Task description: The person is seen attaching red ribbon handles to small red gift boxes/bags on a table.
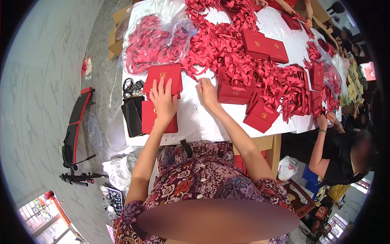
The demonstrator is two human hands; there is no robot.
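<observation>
My left hand (163, 99) lies with its fingers stretched out over a stack of flat red paper bags (164, 72) with gold print. Just below it, partly under my wrist, is a second red stack (148, 118). My right hand (207, 94) is closed, its fingertips pinching the end of a red ribbon (191, 73) at the edge of the ribbon pile (219, 42). To its right, red paper bags with ribbon handles (235, 92) stand packed in a row, and a few more bags (262, 116) lean near the front edge.
A clear plastic bag of red ribbons (150, 49) lies at the far left of the white-covered table (199, 130). A black pouch (132, 118) and cables sit at the left edge. Red boxes (264, 45) lie farther back. A co-worker (337, 150) works at right; other hands (298, 12) show beyond.
</observation>
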